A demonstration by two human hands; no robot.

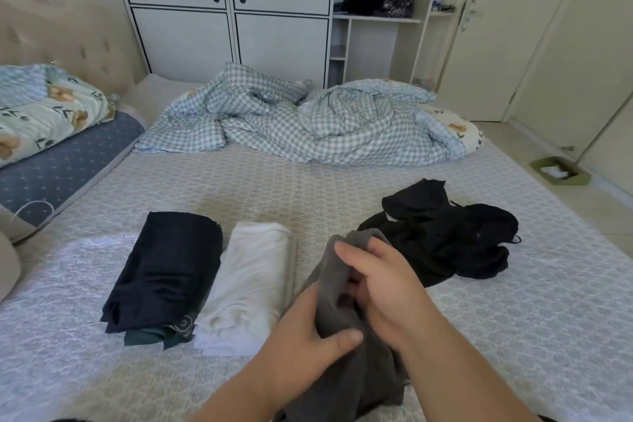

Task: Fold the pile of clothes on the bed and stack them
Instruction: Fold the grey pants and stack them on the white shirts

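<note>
A: Progress first. How far along does the folding look?

B: Partway, I'd judge. Just left of the left hand [310, 336] lie a folded white garment [245, 288] and, touching its far side, a folded dark navy garment [168, 271] sitting on something teal. They lie side by side, so stacking them together looks undone.

A: And the hands now?

B: Both hold a grey garment [346, 336] bunched between them. The left hand grips it with thumb across the cloth; the right hand [383, 288] has fingers curled round its upper folds. It is still crumpled, not folded.

A: What's left?

B: A loose black pile [445, 236] just beyond the right hand, on the bed [513, 319].

A: Anything in the way?

B: Not much. A rumpled checked quilt [308, 123] lies well beyond the hands, pillows [44, 113] far left. Bare bedding in front gives room to spread the grey garment.
</note>
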